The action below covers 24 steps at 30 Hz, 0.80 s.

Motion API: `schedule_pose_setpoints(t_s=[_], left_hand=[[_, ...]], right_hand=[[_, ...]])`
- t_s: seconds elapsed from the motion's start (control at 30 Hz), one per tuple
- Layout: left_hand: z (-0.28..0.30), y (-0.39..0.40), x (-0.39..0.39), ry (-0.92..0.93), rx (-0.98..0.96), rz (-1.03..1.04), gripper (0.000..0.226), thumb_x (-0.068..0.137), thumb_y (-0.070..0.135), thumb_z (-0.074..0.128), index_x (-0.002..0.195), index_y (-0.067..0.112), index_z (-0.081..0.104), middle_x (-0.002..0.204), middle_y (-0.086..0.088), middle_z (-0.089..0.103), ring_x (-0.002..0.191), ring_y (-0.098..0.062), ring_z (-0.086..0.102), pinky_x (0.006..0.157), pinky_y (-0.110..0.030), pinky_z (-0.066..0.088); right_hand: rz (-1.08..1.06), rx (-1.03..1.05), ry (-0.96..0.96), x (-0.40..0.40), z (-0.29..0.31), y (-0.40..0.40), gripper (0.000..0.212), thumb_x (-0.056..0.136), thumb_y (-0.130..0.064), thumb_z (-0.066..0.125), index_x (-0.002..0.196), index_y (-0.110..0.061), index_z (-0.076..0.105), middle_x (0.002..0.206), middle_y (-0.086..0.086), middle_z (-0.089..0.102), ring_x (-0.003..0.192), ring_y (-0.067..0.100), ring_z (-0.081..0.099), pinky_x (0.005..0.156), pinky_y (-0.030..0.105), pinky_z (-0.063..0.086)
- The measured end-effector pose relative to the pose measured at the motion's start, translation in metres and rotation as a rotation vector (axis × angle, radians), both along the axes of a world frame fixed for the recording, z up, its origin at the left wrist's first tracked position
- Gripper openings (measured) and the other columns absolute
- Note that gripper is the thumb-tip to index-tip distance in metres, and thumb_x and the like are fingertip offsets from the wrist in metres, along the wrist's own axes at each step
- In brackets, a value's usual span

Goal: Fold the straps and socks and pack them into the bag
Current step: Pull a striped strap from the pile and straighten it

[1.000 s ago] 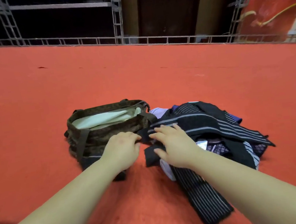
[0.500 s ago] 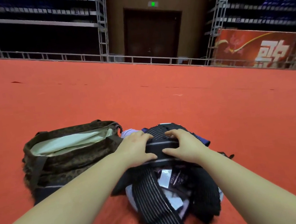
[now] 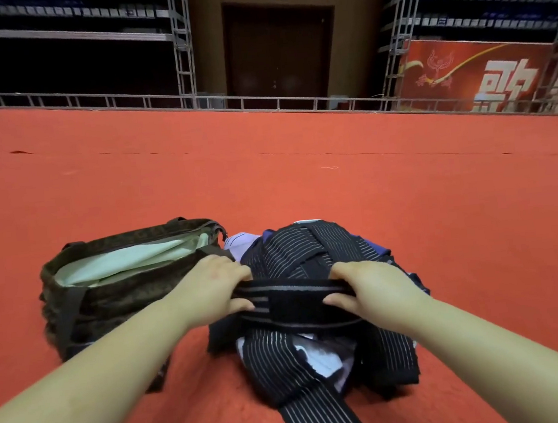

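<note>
Head view: half a second ago both hands lay spread on top of the dark heap; a second ago they were only reaching in near the bag. Now they have closed on one black strap (image 3: 292, 297) and drawn it up and toward the viewer, so it runs taut from hand to hand across the front of the pile of straps and socks (image 3: 319, 314). I take this to mean that sorting has given way to the first fold: one strap is being singled out, while nothing seems packed yet.

The left hand (image 3: 215, 288), at about 9 o'clock of the pile, has its fingers curled over the top edge of the strap and its thumb tucked under, gripping that end firmly. The right hand (image 3: 370, 289), at about 3 o'clock, grips the other end the same way, fingers over and thumb below. Neither hand is spread at all.

The rest of the pile sits on the red carpet (image 3: 336, 177) at centre, with one striped band trailing out toward 6 o'clock. The bag (image 3: 114, 297) stands just beside the pile at 9 o'clock, its mouth open and its pale lining showing, close to the left wrist.
</note>
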State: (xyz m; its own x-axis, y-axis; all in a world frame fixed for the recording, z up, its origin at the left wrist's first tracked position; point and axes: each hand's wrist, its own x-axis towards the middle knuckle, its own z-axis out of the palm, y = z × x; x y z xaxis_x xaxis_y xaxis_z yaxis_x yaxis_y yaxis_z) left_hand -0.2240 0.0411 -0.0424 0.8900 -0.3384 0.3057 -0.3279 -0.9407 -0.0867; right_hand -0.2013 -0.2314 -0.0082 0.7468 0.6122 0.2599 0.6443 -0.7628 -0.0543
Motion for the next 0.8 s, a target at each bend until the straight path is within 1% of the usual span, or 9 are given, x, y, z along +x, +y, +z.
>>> schedule_pose_setpoints(t_s=[0.07, 0.17, 0.23, 0.33, 0.43, 0.57, 0.67, 0.73, 0.8], left_hand=[[-0.003, 0.014, -0.006, 0.007, -0.005, 0.06, 0.031, 0.083, 0.044, 0.066, 0.101, 0.018, 0.063, 0.094, 0.001, 0.067, 0.096, -0.023, 0.059, 0.086, -0.034, 0.039], [-0.007, 0.023, -0.012, -0.007, -0.13, 0.072, 0.021, 0.088, 0.032, 0.064, 0.097, 0.013, 0.062, 0.091, -0.003, 0.067, 0.093, -0.027, 0.06, 0.079, -0.034, 0.038], [-0.004, 0.021, -0.014, -0.018, -0.243, 0.084, 0.019, 0.091, 0.029, 0.061, 0.098, 0.012, 0.061, 0.092, -0.004, 0.065, 0.093, -0.026, 0.058, 0.075, -0.03, 0.035], [0.008, 0.015, -0.014, -0.021, -0.392, 0.132, 0.017, 0.093, 0.03, 0.058, 0.1, 0.015, 0.06, 0.095, 0.001, 0.064, 0.094, -0.021, 0.057, 0.078, -0.03, 0.037], [0.02, 0.013, -0.014, 0.048, -0.542, 0.175, 0.012, 0.094, 0.035, 0.054, 0.095, 0.023, 0.056, 0.094, 0.004, 0.064, 0.091, -0.019, 0.057, 0.082, -0.033, 0.043], [0.037, 0.01, -0.022, 0.1, -0.713, 0.13, 0.013, 0.093, 0.032, 0.058, 0.086, 0.021, 0.059, 0.087, 0.004, 0.065, 0.084, -0.015, 0.058, 0.079, -0.031, 0.043], [0.039, 0.011, -0.035, 0.198, -0.763, 0.098, 0.015, 0.089, 0.034, 0.063, 0.08, 0.022, 0.062, 0.078, 0.006, 0.065, 0.071, -0.009, 0.055, 0.074, -0.029, 0.043], [0.031, 0.012, -0.047, 0.267, -0.746, 0.117, 0.019, 0.086, 0.039, 0.066, 0.075, 0.023, 0.062, 0.07, 0.007, 0.061, 0.063, -0.006, 0.049, 0.068, -0.027, 0.041], [0.018, 0.013, -0.063, 0.33, -0.697, 0.14, 0.027, 0.083, 0.043, 0.067, 0.073, 0.019, 0.061, 0.065, 0.009, 0.056, 0.059, -0.004, 0.044, 0.063, -0.025, 0.038]], right_hand=[[-0.052, -0.057, -0.017, 0.007, 0.0, -0.009, 0.033, 0.093, -0.051, 0.048, 0.113, -0.024, 0.051, 0.112, -0.006, 0.064, 0.106, 0.019, 0.057, 0.067, 0.027, 0.028], [-0.122, -0.105, -0.008, 0.018, 0.002, -0.022, 0.035, 0.093, -0.053, 0.046, 0.111, -0.023, 0.052, 0.108, -0.002, 0.066, 0.102, 0.023, 0.059, 0.07, 0.031, 0.037], [-0.133, -0.052, 0.019, 0.02, 0.01, -0.027, 0.033, 0.092, -0.05, 0.049, 0.112, -0.025, 0.055, 0.107, 0.0, 0.068, 0.102, 0.025, 0.06, 0.073, 0.032, 0.04], [-0.135, 0.071, 0.024, 0.019, 0.031, -0.033, 0.028, 0.091, -0.049, 0.053, 0.104, -0.025, 0.06, 0.098, 0.002, 0.068, 0.094, 0.029, 0.06, 0.072, 0.033, 0.042], [-0.132, 0.099, 0.028, 0.015, 0.047, -0.04, 0.025, 0.089, -0.051, 0.054, 0.091, -0.027, 0.06, 0.083, -0.003, 0.063, 0.081, 0.025, 0.057, 0.07, 0.034, 0.045], [-0.124, 0.144, 0.144, 0.01, 0.06, -0.051, 0.024, 0.088, -0.047, 0.059, 0.074, -0.028, 0.056, 0.071, -0.008, 0.058, 0.071, 0.016, 0.054, 0.067, 0.033, 0.044], [-0.128, 0.142, 0.242, 0.001, 0.059, -0.056, 0.029, 0.085, -0.045, 0.064, 0.067, -0.023, 0.056, 0.06, -0.007, 0.053, 0.058, 0.008, 0.047, 0.058, 0.025, 0.037], [-0.142, 0.122, 0.305, -0.006, 0.052, -0.06, 0.03, 0.082, -0.046, 0.067, 0.068, -0.021, 0.06, 0.06, -0.008, 0.055, 0.058, 0.007, 0.048, 0.059, 0.024, 0.039], [-0.143, 0.092, 0.394, -0.015, 0.041, -0.063, 0.033, 0.08, -0.048, 0.069, 0.063, -0.021, 0.059, 0.054, -0.011, 0.053, 0.054, 0.005, 0.045, 0.058, 0.023, 0.038]])
